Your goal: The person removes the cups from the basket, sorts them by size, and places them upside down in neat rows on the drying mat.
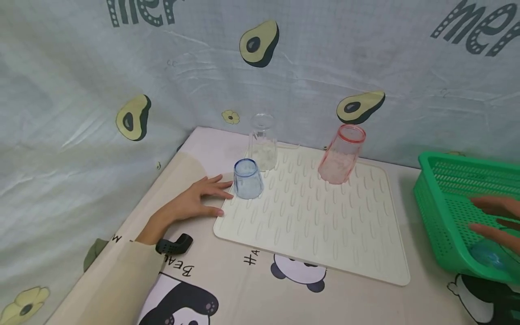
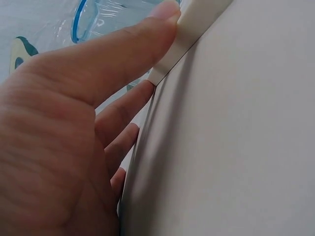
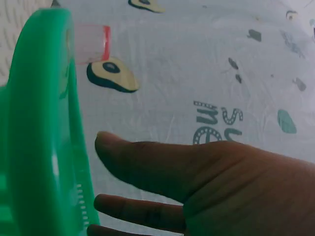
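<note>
My left hand (image 1: 199, 198) lies at the left edge of the white ridged mat (image 1: 321, 230), fingers spread, and its thumb touches the rim. Close to those fingertips stands a small blue-tinted glass (image 1: 248, 179) on the mat. Behind it is a taller clear glass (image 1: 263, 149), and a pink-tinted glass (image 1: 341, 155) stands farther right. Over the green basket (image 1: 434, 216), my right hand (image 1: 501, 216) hovers with fingers extended and nothing visibly held. Below that hand a bluish clear object (image 1: 487, 253), partly hidden, lies in the basket.
A pale cloth (image 1: 252, 302) printed with pandas covers the table. The hanging sheet (image 1: 195, 67) with avocado prints borders the table at the back and left. A black band (image 1: 174, 244) is on the left wrist.
</note>
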Demonstrator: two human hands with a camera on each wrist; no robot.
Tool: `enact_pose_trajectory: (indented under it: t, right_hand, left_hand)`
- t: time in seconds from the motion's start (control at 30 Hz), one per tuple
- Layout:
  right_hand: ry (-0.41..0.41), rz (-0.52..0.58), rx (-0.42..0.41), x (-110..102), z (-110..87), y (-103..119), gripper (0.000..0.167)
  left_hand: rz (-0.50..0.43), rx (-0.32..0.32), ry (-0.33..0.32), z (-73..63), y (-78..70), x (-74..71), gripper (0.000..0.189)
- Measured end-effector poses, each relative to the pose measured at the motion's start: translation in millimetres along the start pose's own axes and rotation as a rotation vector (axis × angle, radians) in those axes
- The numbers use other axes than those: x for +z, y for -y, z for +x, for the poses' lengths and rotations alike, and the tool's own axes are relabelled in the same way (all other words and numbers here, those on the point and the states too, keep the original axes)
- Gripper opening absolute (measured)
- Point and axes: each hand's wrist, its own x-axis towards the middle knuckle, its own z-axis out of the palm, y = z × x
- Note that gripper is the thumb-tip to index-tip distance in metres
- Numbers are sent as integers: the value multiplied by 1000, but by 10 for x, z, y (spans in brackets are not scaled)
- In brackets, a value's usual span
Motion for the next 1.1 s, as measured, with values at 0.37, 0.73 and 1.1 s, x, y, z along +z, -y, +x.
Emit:
enact_pose_trajectory:
  t: [0.37,0.73,1.1]
  right_hand:
    - [181,-13,-2,-14,-95,-536,81]
    - [288,-91,-52,-206,-40,-48,91]
    - [307,-187,14,-323,-96,-160,89]
  left_hand:
    - [25,-27,3,-18,5,35,44]
    - [40,-54,30,-65,-11,-15,44]
    - [45,-73,31,4,-76,32,45]
